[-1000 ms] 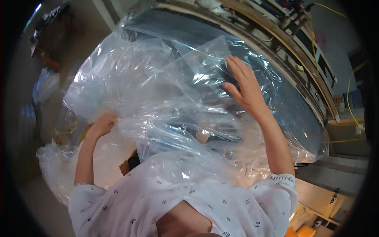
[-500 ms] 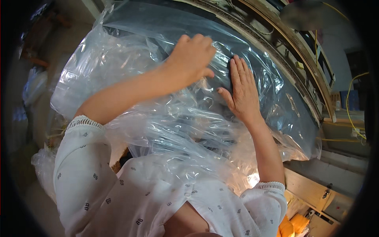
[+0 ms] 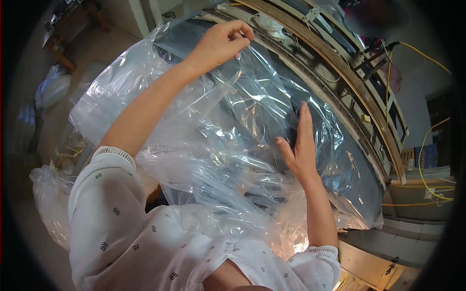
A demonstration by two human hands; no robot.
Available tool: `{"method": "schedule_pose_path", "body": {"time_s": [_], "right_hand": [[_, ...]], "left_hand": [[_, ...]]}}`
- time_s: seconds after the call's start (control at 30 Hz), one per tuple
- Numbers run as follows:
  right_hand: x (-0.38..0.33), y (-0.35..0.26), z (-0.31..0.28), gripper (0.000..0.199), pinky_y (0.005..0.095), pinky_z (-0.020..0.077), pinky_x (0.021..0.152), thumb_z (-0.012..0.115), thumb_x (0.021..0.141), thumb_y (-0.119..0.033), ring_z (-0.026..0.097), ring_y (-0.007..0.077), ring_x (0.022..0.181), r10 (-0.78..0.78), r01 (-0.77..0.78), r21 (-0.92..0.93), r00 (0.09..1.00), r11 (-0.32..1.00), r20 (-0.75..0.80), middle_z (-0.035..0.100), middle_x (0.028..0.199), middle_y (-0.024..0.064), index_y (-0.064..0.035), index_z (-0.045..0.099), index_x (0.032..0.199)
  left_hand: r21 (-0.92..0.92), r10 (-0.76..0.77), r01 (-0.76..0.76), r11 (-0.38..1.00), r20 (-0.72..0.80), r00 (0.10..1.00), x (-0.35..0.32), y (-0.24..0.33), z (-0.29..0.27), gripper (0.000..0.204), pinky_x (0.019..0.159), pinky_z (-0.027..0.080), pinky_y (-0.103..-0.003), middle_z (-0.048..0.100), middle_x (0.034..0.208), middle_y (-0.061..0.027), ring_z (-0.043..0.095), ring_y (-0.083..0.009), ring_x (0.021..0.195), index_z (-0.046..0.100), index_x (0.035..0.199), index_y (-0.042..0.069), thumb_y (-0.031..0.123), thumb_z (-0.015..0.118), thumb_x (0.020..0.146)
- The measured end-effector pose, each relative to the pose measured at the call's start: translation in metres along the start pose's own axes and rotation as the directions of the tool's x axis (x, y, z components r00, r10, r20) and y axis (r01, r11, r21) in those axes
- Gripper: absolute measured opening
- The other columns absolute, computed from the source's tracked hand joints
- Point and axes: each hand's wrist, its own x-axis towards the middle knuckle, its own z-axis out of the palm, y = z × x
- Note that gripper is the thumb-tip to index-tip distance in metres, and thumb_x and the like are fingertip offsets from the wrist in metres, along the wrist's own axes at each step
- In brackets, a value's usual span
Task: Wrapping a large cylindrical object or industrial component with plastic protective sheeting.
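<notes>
Clear plastic bag (image 3: 233, 145) lies crumpled over a dark flat item (image 3: 310, 104) on the surface, spreading from centre to the left edge and hanging toward the person at the near side. The dark item shows through the film, mostly right of centre and at the far left corner.

Left hand (image 3: 221, 43) is at the far end, grip closed: thumb & fingertips pinch a fold of the bag's far edge, lifted a bit off the item. Right hand (image 3: 298, 148) is open & flat, palm on the film over the item, fingers pointing far, holding nothing.

Step in hand, as I read it: working the bag over/along the dark item, one hand pulling film, the other pinning it down. Next move prob. calls for keeping the pinch tight while drawing the film taut, w/ the right palm sliding to smooth creases w/o dragging the item.

Outward: wooden rail frame (image 3: 369, 111) runs along the far right, yellow cable (image 3: 427, 140) beyond it. More bagged plastic (image 3: 48, 203) on the floor, near left.
</notes>
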Motion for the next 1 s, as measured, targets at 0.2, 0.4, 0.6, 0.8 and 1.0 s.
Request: {"method": "schedule_pose_path", "body": {"time_s": [0.2, 0.4, 0.6, 0.8, 1.0], "right_hand": [[0.014, -0.021, -0.025, 0.072, 0.0297, 0.0456, 0.081, 0.064, 0.076, -0.014, 0.055, 0.0182, 0.092, 0.242, -0.233, 0.452, 0.969, 0.861, 0.038, 0.031, 0.137, 0.0165, -0.0011, 0.025, 0.136], [-0.01, 0.018, -0.061, 0.016, 0.0215, 0.0399, 0.049, 0.061, 0.076, -0.015, 0.05, 0.0097, 0.056, 0.122, -0.762, 0.516, 0.599, 0.391, 0.791, 0.059, 0.07, 0.0041, -0.0017, 0.058, 0.084], [-0.06, 0.081, -0.101, 0.024, 0.0234, 0.0391, 0.049, 0.067, 0.069, -0.022, 0.05, 0.012, 0.053, 0.276, -0.737, 0.676, 0.649, -0.003, 0.708, 0.052, 0.06, 0.0026, -0.0021, 0.055, 0.07], [-0.052, 0.081, -0.089, 0.025, 0.0193, 0.0359, 0.049, 0.071, 0.068, -0.022, 0.047, 0.0082, 0.053, 0.407, -0.793, 0.592, 0.592, 0.141, 0.696, 0.051, 0.06, 0.0007, -0.0055, 0.053, 0.071], [-0.043, 0.067, -0.087, 0.018, 0.0187, 0.0347, 0.05, 0.067, 0.073, -0.017, 0.044, 0.0061, 0.053, 0.442, -0.796, 0.58, 0.589, 0.173, 0.677, 0.05, 0.061, -0.0018, -0.0067, 0.052, 0.075]], "left_hand": [[-0.027, -0.02, 0.018, 0.999, -0.045, 0.999, -0.007, 0.018, -0.01, 0.015, 0.052, 0.041, -0.018, 0.051, 0.063, 0.0037, 0.049, -0.0039, 0.051, 0.057, 0.089, 0.005, 0.019, 0.06, 0.082], [0.463, 0.151, -0.012, 0.886, -0.264, 0.953, -0.011, -0.031, -0.039, 0.015, 0.061, 0.044, -0.035, 0.059, 0.07, -0.0083, 0.06, -0.0243, 0.065, 0.056, 0.085, 0.009, 0.022, 0.058, 0.079], [0.655, 0.184, 0.239, 0.717, -0.509, 0.841, -0.006, -0.11, -0.145, 0.013, 0.068, 0.044, -0.038, 0.061, 0.077, -0.0087, 0.059, -0.0284, 0.078, 0.059, 0.082, 0.011, 0.023, 0.06, 0.075], [0.453, -0.131, 0.407, 0.793, -0.525, 0.841, 0.009, -0.13, -0.191, 0.016, 0.072, 0.045, -0.033, 0.063, 0.079, -0.007, 0.06, -0.0225, 0.08, 0.063, 0.08, 0.006, 0.02, 0.064, 0.072], [0.189, -0.272, 0.39, 0.901, -0.454, 0.848, 0.011, -0.141, -0.206, 0.016, 0.063, 0.044, -0.025, 0.06, 0.078, -0.0018, 0.054, -0.0101, 0.071, 0.061, 0.087, 0.004, 0.015, 0.065, 0.077]]}}
